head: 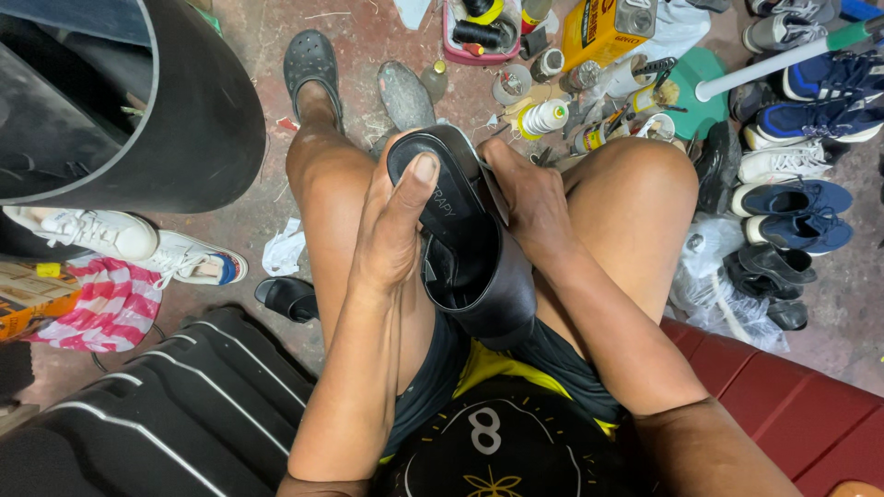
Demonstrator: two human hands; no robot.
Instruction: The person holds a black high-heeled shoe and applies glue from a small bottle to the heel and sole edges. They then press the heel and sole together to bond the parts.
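A black high-heeled shoe (470, 241) lies between my knees, insole up and toe pointing away from me, its thick block heel resting near my lap. My left hand (391, 230) grips it from the left, thumb pressed flat on the front of the insole. My right hand (529, 204) holds the shoe's right side, fingers curled behind the upper near the toe. Both hands are shut on the same shoe.
Spools of thread (543, 117), small bottles and a yellow tin (608, 28) clutter the floor ahead. Blue and white sneakers (796, 198) lie at right, white sneakers (120, 241) at left, a large black cylinder (175, 101) upper left, a red bench (783, 405) under me.
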